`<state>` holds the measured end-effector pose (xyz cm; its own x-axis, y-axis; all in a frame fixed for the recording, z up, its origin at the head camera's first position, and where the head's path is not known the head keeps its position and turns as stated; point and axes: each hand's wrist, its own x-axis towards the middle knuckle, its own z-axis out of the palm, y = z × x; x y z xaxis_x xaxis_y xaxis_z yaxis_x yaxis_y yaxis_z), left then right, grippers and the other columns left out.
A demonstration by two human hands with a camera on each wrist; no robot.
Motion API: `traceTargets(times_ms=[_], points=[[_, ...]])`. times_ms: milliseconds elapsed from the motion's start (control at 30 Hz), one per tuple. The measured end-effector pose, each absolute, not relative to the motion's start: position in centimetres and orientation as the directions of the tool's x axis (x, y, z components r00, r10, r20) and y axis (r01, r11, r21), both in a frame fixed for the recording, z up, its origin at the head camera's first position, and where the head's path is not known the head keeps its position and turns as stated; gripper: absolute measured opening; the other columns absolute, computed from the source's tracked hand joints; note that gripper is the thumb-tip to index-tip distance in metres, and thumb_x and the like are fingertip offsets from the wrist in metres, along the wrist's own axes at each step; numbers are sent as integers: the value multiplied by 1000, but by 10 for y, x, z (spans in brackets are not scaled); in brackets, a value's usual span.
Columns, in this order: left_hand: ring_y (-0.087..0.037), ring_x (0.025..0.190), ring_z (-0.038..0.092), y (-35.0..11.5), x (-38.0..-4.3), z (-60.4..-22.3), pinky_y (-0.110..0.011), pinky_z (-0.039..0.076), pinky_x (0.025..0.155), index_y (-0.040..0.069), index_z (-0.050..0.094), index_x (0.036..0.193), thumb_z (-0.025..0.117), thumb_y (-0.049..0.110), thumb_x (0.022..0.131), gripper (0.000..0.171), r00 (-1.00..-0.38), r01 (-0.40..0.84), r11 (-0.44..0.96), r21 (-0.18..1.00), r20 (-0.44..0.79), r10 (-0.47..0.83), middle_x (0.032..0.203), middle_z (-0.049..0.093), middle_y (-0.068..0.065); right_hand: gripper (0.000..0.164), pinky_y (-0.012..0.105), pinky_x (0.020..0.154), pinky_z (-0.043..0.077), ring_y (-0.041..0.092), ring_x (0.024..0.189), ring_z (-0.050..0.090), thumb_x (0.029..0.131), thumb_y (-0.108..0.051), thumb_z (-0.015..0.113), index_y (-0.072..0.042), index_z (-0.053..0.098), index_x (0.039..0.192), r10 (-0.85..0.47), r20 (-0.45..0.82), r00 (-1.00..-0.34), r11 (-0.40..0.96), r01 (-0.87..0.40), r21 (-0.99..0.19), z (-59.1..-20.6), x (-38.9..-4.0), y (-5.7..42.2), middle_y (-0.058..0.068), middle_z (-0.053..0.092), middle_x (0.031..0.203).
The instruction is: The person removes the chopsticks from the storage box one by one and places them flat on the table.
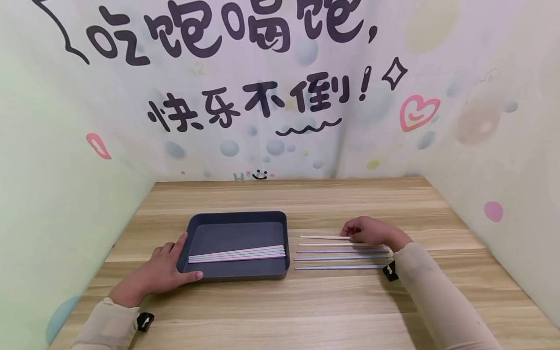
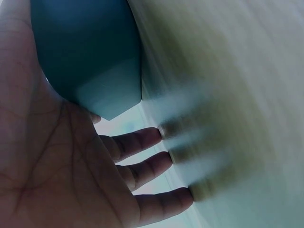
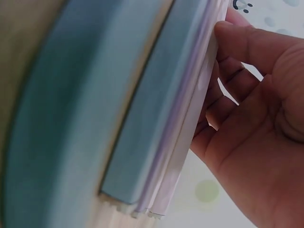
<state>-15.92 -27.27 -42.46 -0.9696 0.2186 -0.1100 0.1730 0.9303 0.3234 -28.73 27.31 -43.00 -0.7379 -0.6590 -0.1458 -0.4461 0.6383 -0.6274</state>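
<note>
A dark grey tray holds a bundle of several pale chopsticks lying side by side near its front. At the tray's front left corner rests my left hand, its thumb on the front rim and its fingers extended along the left side. Right of the tray, more chopsticks lie in a spaced row: blue, purple and pale ones. My right hand pinches the farthest pale chopstick between thumb and fingers. In the right wrist view, the thumb touches a pale chopstick.
The light wooden table meets a printed backdrop behind and pale panels on both sides. A black wrist strap piece on the right sleeve hangs over the near chopsticks' right ends.
</note>
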Motion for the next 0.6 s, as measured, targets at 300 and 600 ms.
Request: traceTargets(times_ms=[300, 600], points=[[-62, 121, 37, -274, -160, -426, -64, 42, 91, -8, 16, 153, 69, 66, 80, 116, -969, 175, 932, 319, -113, 220, 133, 39, -41, 23, 28, 69, 44, 13, 75, 51, 91, 8, 58, -9, 71, 99, -652, -145, -744, 644, -443, -624, -433, -287, 272, 0, 60, 82], [-61, 122, 35, -273, -159, -426, -66, 41, 91, -8, 15, 153, 67, 68, 80, 118, -969, 161, 932, 326, -127, 212, 135, 38, -42, 22, 29, 70, 44, 13, 76, 51, 91, 8, 59, -9, 70, 100, -652, -146, -744, 646, -445, -620, -432, -286, 271, -1, 59, 84]])
